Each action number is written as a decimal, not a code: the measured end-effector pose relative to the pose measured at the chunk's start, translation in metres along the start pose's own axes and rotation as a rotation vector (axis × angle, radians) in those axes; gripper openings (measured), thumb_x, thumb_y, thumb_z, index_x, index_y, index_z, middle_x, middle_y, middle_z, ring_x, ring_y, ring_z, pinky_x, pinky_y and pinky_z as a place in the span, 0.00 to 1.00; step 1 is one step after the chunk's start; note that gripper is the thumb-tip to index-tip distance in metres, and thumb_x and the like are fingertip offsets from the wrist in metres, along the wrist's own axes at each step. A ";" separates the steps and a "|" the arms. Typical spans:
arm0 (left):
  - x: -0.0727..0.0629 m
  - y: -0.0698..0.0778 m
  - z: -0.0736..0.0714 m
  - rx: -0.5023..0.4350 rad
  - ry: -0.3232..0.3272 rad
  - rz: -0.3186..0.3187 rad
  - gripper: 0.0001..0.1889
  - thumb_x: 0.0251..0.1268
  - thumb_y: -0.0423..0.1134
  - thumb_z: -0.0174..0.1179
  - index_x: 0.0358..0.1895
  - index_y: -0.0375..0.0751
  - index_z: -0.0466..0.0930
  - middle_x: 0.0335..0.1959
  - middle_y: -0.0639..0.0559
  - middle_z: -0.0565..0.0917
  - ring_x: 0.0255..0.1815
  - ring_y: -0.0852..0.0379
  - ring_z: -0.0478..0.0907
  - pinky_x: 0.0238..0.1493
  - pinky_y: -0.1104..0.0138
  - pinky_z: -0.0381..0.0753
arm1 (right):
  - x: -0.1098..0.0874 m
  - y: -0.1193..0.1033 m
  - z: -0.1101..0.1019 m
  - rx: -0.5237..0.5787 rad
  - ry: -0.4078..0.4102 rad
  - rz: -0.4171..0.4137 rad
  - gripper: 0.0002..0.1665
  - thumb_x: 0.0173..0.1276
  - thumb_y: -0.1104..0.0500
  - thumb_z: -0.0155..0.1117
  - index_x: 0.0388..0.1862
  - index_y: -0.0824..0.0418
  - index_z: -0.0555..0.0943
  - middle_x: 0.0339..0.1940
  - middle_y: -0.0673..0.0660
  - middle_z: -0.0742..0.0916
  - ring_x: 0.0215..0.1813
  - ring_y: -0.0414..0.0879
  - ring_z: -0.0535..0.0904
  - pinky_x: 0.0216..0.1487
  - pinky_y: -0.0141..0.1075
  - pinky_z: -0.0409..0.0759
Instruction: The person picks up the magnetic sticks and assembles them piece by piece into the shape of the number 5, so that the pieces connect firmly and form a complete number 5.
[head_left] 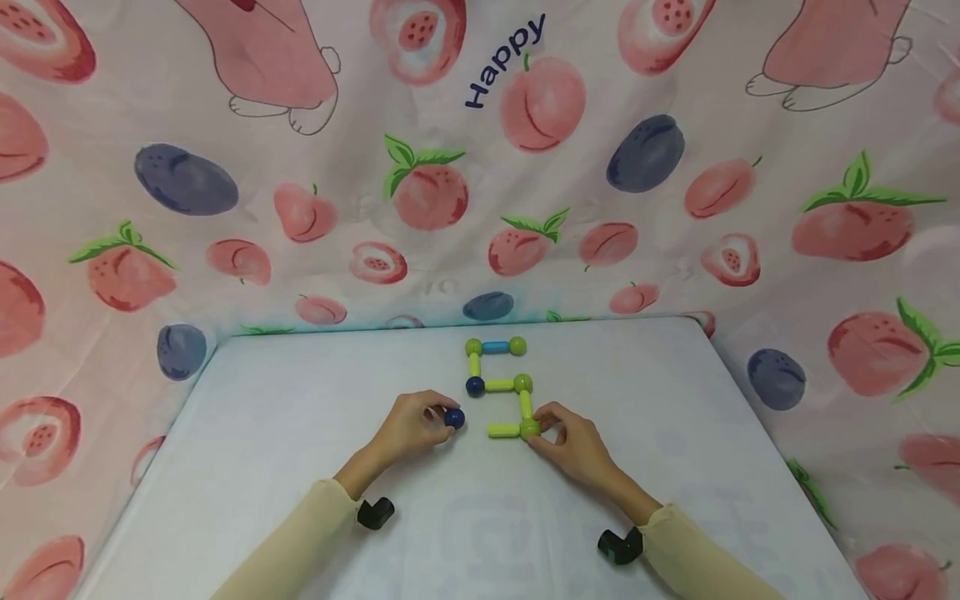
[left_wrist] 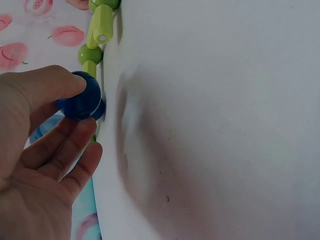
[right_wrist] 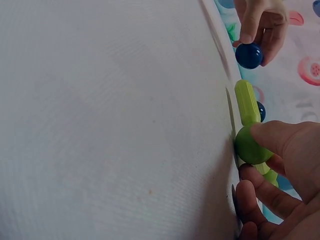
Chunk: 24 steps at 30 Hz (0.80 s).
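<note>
A dark blue ball [head_left: 454, 418] is pinched between the thumb and fingers of my left hand [head_left: 408, 429], just left of a loose rod end. That yellow-green rod [head_left: 504, 431] sticks out leftward from a green ball [head_left: 529, 429], which my right hand [head_left: 576, 446] grips with thumb and fingertips. The green ball belongs to an S-shaped chain of rods and balls lying on the table. In the right wrist view the blue ball [right_wrist: 249, 56] stands apart from the tip of the rod [right_wrist: 247, 102].
Farther up the chain sit another dark blue ball [head_left: 476, 386], a green ball [head_left: 522, 383] and a blue rod [head_left: 495, 347] between two green balls. All lie on a white tabletop [head_left: 300, 392]. A fruit-patterned cloth [head_left: 555, 192] hangs behind it.
</note>
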<state>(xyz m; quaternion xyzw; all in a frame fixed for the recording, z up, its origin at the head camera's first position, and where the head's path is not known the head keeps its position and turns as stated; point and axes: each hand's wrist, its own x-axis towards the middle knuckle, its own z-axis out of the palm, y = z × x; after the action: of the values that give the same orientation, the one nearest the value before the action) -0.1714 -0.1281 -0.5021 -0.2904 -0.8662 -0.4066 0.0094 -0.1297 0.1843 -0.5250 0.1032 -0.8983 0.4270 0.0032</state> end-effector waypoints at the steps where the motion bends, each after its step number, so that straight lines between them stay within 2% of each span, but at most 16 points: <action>1: -0.001 0.000 0.001 0.004 -0.005 -0.003 0.18 0.53 0.28 0.76 0.49 0.37 0.88 0.43 0.49 0.89 0.41 0.52 0.84 0.43 0.59 0.84 | 0.000 0.000 0.000 0.002 0.002 -0.004 0.19 0.63 0.57 0.79 0.51 0.51 0.82 0.40 0.48 0.88 0.24 0.39 0.72 0.26 0.31 0.69; 7: -0.003 0.001 0.006 0.013 -0.053 -0.005 0.18 0.54 0.28 0.75 0.50 0.36 0.87 0.43 0.48 0.88 0.41 0.52 0.83 0.44 0.60 0.83 | 0.000 0.002 0.000 0.003 0.002 -0.006 0.19 0.63 0.57 0.79 0.51 0.50 0.82 0.40 0.48 0.88 0.23 0.38 0.72 0.25 0.31 0.69; 12: -0.001 0.003 0.011 0.014 -0.088 0.020 0.17 0.56 0.27 0.74 0.51 0.34 0.87 0.44 0.47 0.88 0.41 0.52 0.83 0.44 0.61 0.83 | 0.000 0.003 0.000 0.005 -0.003 -0.009 0.19 0.63 0.57 0.78 0.51 0.50 0.82 0.40 0.47 0.88 0.23 0.37 0.71 0.25 0.31 0.69; 24: 0.006 0.005 0.018 0.034 -0.127 0.051 0.16 0.57 0.28 0.74 0.50 0.34 0.87 0.44 0.48 0.87 0.41 0.54 0.82 0.44 0.59 0.84 | 0.001 0.002 0.001 0.004 -0.014 0.003 0.19 0.63 0.56 0.78 0.51 0.50 0.82 0.41 0.48 0.88 0.24 0.39 0.72 0.26 0.31 0.69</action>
<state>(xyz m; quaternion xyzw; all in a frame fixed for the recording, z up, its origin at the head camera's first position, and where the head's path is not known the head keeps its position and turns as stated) -0.1703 -0.1097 -0.5094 -0.3374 -0.8642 -0.3720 -0.0304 -0.1310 0.1848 -0.5270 0.1046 -0.8976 0.4282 -0.0038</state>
